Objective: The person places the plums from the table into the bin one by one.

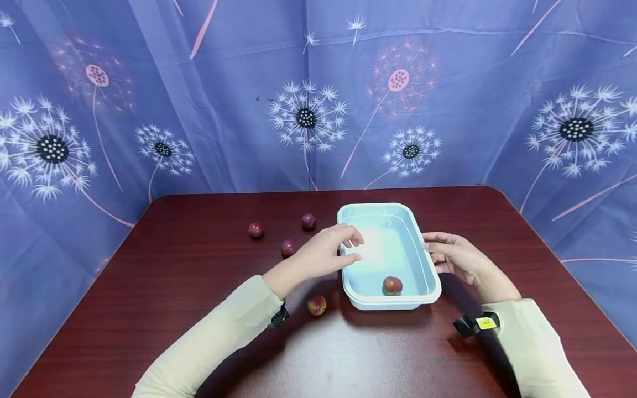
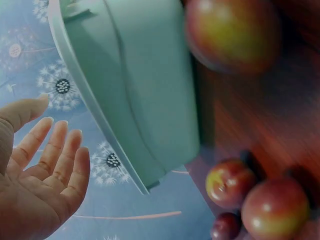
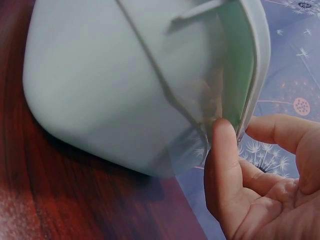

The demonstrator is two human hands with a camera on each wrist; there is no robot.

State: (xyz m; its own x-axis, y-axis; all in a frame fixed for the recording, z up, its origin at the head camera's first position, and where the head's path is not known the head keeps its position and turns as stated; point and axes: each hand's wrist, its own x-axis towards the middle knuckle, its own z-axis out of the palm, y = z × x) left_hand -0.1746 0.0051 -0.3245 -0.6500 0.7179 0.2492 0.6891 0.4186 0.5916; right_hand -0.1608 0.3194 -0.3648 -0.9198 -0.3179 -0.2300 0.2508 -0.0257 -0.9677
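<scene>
A pale blue plastic tub (image 1: 350, 301) stands on the table with one red-yellow plum (image 1: 392, 284) inside at its near end. My left hand (image 1: 330, 250) hovers over the tub's left rim, fingers parted and nothing held. In the left wrist view that hand (image 2: 47, 175) shows an empty palm. At the tub's right side, my right hand (image 1: 455, 257) holds the rim. The right wrist view has thumb and forefinger of this hand (image 3: 265, 185) at the rim. Another plum (image 1: 316, 305) lies left of the tub.
Several more plums lie to the left: one dark plum (image 1: 308, 221) behind my left hand, another (image 1: 288, 248) by the left wrist, a third (image 1: 256, 230) farther left. A blue dandelion-print curtain (image 1: 224, 110) hangs behind the dark red table (image 1: 149, 287).
</scene>
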